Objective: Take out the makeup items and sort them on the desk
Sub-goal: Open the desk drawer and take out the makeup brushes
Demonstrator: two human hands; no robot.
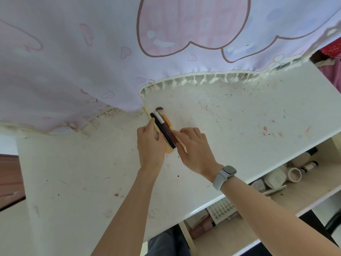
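Pale fringed curtain (73,61) over the stained desk's far edge.

Head camera looks down (close) at desk (239,115).

The person is wearing no sleeves; both forearms are showing bare. A smartwatch (228,171) with a rounded grey case and pale grey band is circling the right wrist. Dark trousers (162,242) are showing below.
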